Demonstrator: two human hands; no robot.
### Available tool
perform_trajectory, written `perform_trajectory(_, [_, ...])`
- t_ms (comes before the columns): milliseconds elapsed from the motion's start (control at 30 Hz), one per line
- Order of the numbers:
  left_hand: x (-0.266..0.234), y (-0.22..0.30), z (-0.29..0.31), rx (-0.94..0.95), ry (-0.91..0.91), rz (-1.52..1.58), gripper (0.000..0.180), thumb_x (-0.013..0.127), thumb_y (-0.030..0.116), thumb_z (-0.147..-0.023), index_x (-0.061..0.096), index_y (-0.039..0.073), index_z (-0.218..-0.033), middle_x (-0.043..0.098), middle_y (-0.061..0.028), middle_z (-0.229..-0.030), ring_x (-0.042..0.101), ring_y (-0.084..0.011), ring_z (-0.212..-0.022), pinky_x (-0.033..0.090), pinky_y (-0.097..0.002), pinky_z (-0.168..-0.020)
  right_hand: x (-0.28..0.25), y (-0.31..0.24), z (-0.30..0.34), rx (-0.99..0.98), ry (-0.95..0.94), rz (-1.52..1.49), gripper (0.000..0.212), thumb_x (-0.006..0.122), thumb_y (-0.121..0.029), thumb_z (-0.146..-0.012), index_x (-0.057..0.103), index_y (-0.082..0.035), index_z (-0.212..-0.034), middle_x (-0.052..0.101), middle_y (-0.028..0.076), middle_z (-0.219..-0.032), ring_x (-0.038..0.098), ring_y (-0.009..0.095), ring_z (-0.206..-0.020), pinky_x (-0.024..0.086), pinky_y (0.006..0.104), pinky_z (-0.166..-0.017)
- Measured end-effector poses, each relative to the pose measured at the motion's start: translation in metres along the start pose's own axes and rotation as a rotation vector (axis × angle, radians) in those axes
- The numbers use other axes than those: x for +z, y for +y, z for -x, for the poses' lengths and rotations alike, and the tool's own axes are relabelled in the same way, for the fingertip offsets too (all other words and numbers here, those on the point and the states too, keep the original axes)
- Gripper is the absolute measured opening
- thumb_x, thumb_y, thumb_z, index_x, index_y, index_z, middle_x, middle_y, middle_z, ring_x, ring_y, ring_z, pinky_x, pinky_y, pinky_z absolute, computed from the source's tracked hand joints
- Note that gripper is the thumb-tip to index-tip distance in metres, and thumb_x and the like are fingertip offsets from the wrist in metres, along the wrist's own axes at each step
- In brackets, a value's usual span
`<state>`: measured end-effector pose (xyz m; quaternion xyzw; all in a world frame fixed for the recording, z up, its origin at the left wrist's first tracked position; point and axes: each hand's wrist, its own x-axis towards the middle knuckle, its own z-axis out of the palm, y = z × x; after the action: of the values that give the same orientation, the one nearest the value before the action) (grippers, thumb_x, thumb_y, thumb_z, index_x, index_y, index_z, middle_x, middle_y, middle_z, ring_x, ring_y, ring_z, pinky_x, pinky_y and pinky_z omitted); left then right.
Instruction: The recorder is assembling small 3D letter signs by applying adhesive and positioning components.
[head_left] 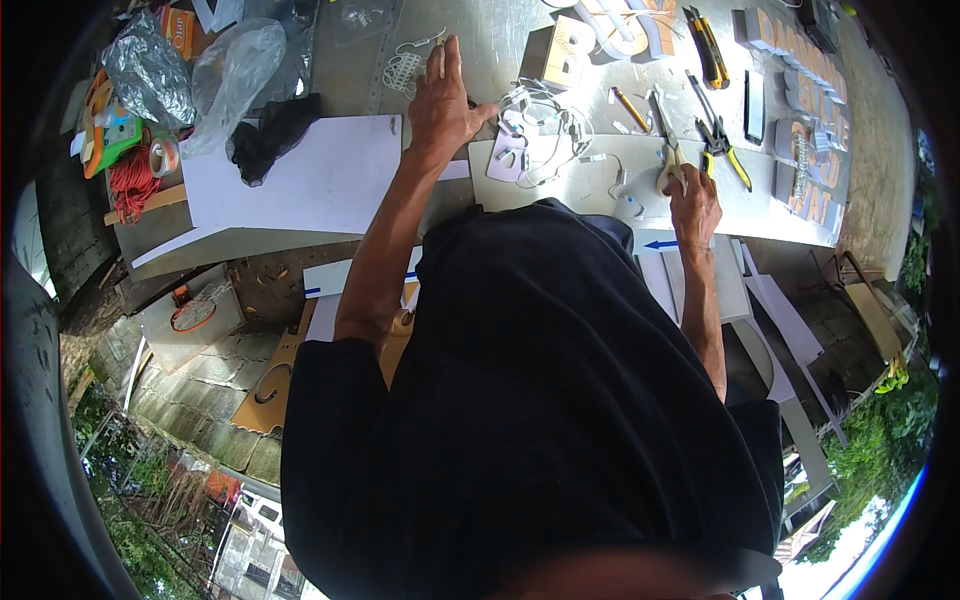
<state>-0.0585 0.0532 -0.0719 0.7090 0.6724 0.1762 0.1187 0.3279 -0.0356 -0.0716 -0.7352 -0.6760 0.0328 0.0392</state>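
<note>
My right hand point(693, 208) is closed around the pale handles of a pair of scissors point(669, 150), whose blades point away from me across the table. My left hand point(440, 112) is spread flat over the metal tabletop, fingers stretched forward and thumb out to the right. Beside that thumb lies a tangled coil of thin white wire point(575, 135), partly over a pale lilac cut-out piece point(508, 158). Just left of the left fingertips is a small white lattice-like piece point(403, 73). Short wire ends lie between the coil and the scissors.
Wire cutters point(716, 138), a yellow utility knife point(708, 50), a pencil point(631, 110) and a phone point(755, 107) lie at the right. Block letters point(568, 55) stand at the back and far right. White sheet point(300, 180), plastic bags point(235, 75) and red cord point(133, 185) occupy the left.
</note>
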Motion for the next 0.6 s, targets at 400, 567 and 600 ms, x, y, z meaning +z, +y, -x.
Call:
perform_trajectory(400, [-0.073,0.037,0.043,-0.195,-0.49,1.236,0.094,0.068,-0.002,-0.082,0.019,0.012,-0.161,0.041,-0.0268,-0.153,0.042,-0.0287,-0.142,0.035,-0.0416,-0.113,-0.076,-0.153,-0.047,-0.487,0.056,-0.666,0.028,0.08,-0.014,-0.081,0.072,-0.01,-0.107,0.067,0.009,-0.1,0.065,0.028,-0.094,0.054,0.0394,-0.08])
perform_trajectory(567, [-0.082,0.051,0.052,-0.114,-0.566,1.222,0.094,0.064,-0.002,-0.083,0.013,0.007,-0.161,0.032,-0.028,-0.157,0.034,-0.0334,-0.147,0.03,-0.0455,-0.116,-0.073,-0.181,-0.064,-0.726,0.069,-0.517,0.026,0.081,-0.016,-0.077,0.073,-0.01,-0.101,0.064,0.008,-0.097,0.062,0.026,-0.095,0.052,0.0393,-0.081])
perform_trajectory(600, [-0.078,0.049,0.051,-0.044,-0.559,1.234,0.094,0.065,-0.001,-0.083,0.012,0.005,-0.161,0.029,-0.0266,-0.159,0.034,-0.0336,-0.147,0.03,-0.0458,-0.116,-0.072,-0.182,-0.065,-0.77,0.077,-0.455,0.025,0.08,-0.015,-0.077,0.072,-0.009,-0.1,0.063,0.007,-0.096,0.062,0.025,-0.095,0.052,0.0391,-0.081])
